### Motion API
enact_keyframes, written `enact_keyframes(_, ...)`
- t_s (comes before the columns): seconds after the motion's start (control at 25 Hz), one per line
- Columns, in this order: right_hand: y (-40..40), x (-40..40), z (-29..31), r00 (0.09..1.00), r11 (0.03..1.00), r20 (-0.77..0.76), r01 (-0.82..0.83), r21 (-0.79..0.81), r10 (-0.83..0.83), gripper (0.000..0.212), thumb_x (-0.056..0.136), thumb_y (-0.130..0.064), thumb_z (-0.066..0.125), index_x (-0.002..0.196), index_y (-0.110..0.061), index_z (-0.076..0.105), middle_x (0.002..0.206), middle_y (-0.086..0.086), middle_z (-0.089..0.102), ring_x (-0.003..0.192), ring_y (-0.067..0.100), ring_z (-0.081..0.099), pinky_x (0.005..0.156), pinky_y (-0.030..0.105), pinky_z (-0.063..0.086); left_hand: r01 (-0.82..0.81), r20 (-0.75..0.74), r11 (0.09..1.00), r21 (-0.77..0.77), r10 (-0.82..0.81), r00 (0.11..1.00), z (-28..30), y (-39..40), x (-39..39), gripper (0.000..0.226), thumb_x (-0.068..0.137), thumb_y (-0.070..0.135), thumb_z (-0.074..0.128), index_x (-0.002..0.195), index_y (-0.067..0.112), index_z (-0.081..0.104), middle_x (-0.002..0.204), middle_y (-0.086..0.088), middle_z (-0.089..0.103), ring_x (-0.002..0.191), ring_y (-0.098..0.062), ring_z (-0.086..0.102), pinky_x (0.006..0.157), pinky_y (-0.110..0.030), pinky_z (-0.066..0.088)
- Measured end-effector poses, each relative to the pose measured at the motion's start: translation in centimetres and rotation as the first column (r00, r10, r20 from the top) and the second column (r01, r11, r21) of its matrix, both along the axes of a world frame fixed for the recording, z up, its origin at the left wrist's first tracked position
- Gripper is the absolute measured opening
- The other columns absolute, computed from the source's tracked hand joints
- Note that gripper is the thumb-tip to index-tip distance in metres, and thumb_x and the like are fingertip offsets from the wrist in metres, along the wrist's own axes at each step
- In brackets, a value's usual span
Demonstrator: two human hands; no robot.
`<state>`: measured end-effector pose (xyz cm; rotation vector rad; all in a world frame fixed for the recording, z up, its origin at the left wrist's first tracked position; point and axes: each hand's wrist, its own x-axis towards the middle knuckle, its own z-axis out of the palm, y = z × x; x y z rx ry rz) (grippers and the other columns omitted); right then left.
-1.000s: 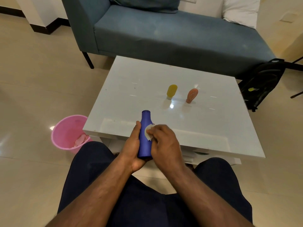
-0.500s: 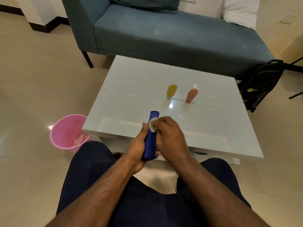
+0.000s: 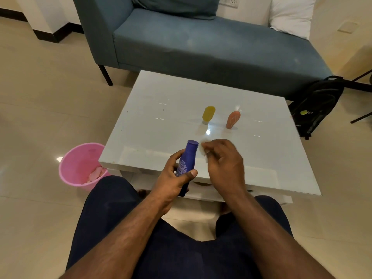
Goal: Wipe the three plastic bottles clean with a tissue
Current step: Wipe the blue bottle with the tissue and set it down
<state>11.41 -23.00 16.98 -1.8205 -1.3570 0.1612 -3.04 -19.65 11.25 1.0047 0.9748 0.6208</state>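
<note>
The left hand (image 3: 171, 178) holds the blue bottle (image 3: 186, 164) over the near edge of the white tabletop (image 3: 161, 125). Its grip is clamped on the lower body of the bottle, with the thumb across the front and the fingers behind. The bottle stands nearly upright, a little tilted, with its cap end toward the far side. Small white print shows on its side.

The right hand (image 3: 223, 160) is just to the right of the bottle's top. Its fingers are pinched together on a small white tissue (image 3: 203, 151), which lies just beside the cap of the bottle; I cannot tell if it touches the bottle.

Farther on the tabletop stand two other bottles, well apart from the hands: the yellow bottle (image 3: 208, 113) on the left and the orange bottle (image 3: 233, 119) on the right, near each other and both on their caps.

On the floor at the left of the table is a pink bin (image 3: 78, 164) with some crumpled pinkish pieces inside. A blue-grey sofa (image 3: 201, 43) is on the far side, and a black backpack (image 3: 316, 105) leans at the right.
</note>
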Motion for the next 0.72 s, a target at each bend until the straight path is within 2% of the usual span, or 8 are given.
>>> enact_keyframes(0.08,0.2,0.8,1.1,0.991,0.997,-0.110,0.077,-0.005,-0.077,0.019,0.088,-0.007,0.061,0.099,-0.020,0.070,0.095,-0.015,0.060,0.091,-0.007,0.054,0.078,0.008,0.043,0.027,-0.038,0.999,0.040,-0.025,0.999,-0.1,0.0,-0.1,0.063,0.084,0.023,0.081,0.120,0.062,0.049,0.122,0.002,0.054,0.102,-0.025,0.063,0.085,-0.051,0.062)
enact_keyframes(0.16,0.4,1.6,2.2,0.988,0.988,-0.152,-0.021,-0.152,-0.003,0.018,0.091,-0.013,0.060,0.100,-0.024,0.070,0.098,-0.015,0.060,0.092,-0.006,0.055,0.077,0.007,0.042,0.068,-0.062,0.994,0.084,-0.063,0.996,-0.2,-0.1,0.0,0.064,0.082,0.020,0.083,0.122,0.058,0.050,0.125,0.003,0.053,0.104,-0.023,0.063,0.079,-0.040,0.063)
enact_keyframes(0.24,0.4,1.6,2.7,0.983,0.937,-0.148,-0.150,-0.314,0.108,0.013,0.091,-0.022,0.060,0.098,-0.026,0.071,0.099,-0.013,0.062,0.090,0.001,0.058,0.076,0.014,0.045,0.085,-0.061,0.989,0.121,-0.078,0.995,-0.2,-0.2,0.0,0.064,0.080,0.021,0.084,0.123,0.054,0.051,0.126,0.004,0.053,0.105,-0.021,0.062,0.072,-0.027,0.058)
enact_keyframes(0.32,0.3,1.5,2.8,0.984,0.924,-0.143,-0.153,-0.350,0.108,0.008,0.088,-0.028,0.063,0.089,-0.027,0.071,0.094,-0.013,0.063,0.083,0.004,0.060,0.071,0.018,0.047,0.083,-0.080,0.983,0.163,-0.070,0.994,-0.2,-0.3,0.0,0.062,0.079,0.026,0.085,0.126,0.048,0.052,0.125,0.006,0.053,0.105,-0.017,0.061,0.071,-0.021,0.055)
enact_keyframes(0.4,0.5,1.6,2.6,0.978,0.930,-0.202,-0.125,-0.344,0.057,0.004,0.085,-0.028,0.068,0.082,-0.027,0.070,0.090,-0.014,0.064,0.078,0.006,0.062,0.068,0.021,0.051,0.060,-0.107,0.976,0.208,-0.039,0.994,-0.2,-0.4,0.1,0.061,0.078,0.027,0.086,0.128,0.042,0.054,0.122,0.009,0.055,0.105,-0.013,0.061,0.073,-0.020,0.055)
enact_keyframes(0.56,1.0,2.6,2.3,0.926,0.918,-0.377,-0.141,-0.371,-0.010,0.005,0.083,-0.023,0.072,0.087,-0.025,0.073,0.088,-0.010,0.068,0.086,0.012,0.063,0.079,0.041,0.057,0.068,-0.126,0.959,0.274,-0.034,0.991,-0.2,-0.3,0.0,0.061,0.077,0.022,0.087,0.129,0.034,0.057,0.121,0.012,0.057,0.106,-0.013,0.061,0.078,-0.020,0.056)
enact_keyframes(0.72,0.8,2.7,2.3,0.930,0.889,-0.364,-0.202,-0.410,0.044,0.015,0.083,-0.027,0.072,0.098,-0.026,0.072,0.100,-0.008,0.069,0.089,0.012,0.064,0.081,0.037,0.057,0.086,-0.102,0.963,0.255,-0.062,0.993,-0.7,-0.2,0.0,0.058,0.078,0.023,0.086,0.128,0.038,0.059,0.125,0.008,0.059,0.111,-0.015,0.061,0.090,-0.031,0.058)
